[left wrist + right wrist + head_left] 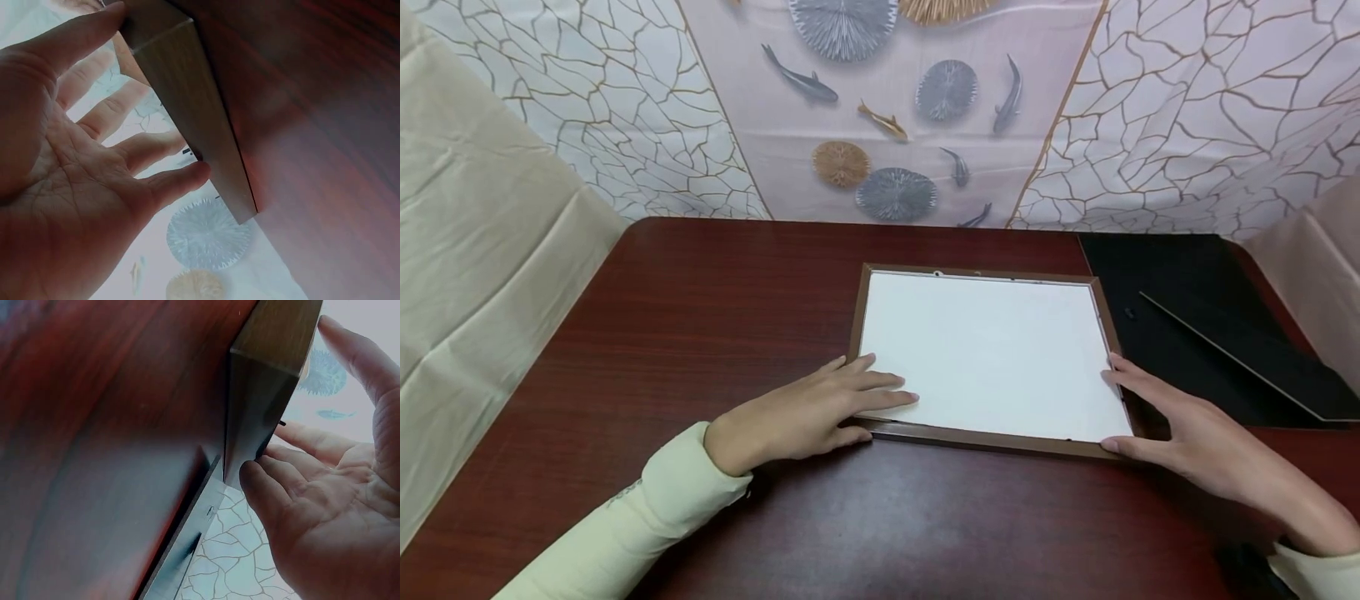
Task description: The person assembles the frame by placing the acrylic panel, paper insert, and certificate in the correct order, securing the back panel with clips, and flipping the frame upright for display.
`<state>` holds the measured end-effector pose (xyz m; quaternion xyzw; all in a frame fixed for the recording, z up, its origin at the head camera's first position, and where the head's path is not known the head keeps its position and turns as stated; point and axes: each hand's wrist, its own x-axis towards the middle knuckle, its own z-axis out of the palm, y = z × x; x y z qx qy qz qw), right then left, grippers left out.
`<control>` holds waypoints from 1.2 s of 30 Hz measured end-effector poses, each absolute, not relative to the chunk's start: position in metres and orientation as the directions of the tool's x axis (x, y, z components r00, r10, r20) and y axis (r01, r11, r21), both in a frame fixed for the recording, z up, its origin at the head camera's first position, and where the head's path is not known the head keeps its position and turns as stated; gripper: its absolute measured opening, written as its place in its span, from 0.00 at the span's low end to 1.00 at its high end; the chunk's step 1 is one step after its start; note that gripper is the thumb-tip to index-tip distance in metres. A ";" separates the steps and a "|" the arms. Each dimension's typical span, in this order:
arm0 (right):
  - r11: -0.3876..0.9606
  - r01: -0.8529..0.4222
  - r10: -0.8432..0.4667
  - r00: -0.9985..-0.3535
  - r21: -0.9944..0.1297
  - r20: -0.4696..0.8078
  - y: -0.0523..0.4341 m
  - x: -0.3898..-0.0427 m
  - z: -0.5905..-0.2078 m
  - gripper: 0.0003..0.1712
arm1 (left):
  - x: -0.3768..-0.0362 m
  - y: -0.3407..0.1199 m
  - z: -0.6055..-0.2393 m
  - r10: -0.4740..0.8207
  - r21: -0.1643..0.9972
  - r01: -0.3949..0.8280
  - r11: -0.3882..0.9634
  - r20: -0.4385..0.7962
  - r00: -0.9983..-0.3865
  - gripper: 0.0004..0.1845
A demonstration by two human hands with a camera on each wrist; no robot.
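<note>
A brown frame point(985, 442) with a white sheet point(992, 354) inside it lies flat on the dark red bench point(700, 333), right of centre in the head view. The left hand point(808, 412) rests at the frame's lower left corner, fingers straight and spread, fingertips on the white sheet and thumb along the near edge. The right hand point(1180, 433) lies at the lower right corner, fingers straight and slightly spread, touching the frame's right side, thumb at the near edge. In the upper right, just beside the frame, a black board point(1180, 275) lies on the bench with a thin dark panel point(1255, 354) across it.
</note>
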<state>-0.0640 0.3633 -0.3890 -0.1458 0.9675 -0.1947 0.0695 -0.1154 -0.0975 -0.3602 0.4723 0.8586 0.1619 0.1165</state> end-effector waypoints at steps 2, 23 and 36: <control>0.879 -0.255 -0.314 -0.945 -0.402 -0.087 0.362 -0.063 -0.388 0.49 | -0.116 -0.101 -0.360 0.847 0.378 0.777 0.503 -0.039 -0.530 0.32; 0.855 -0.342 -0.413 -0.904 -0.391 -0.112 0.330 -0.038 -0.375 0.39 | -0.130 -0.137 -0.363 0.746 0.295 0.723 0.625 0.049 -0.664 0.23; 0.804 -0.466 -0.463 -0.880 -0.370 0.102 0.333 -0.106 -0.367 0.35 | -0.097 -0.095 -0.359 0.865 0.226 0.851 0.474 0.060 -0.498 0.16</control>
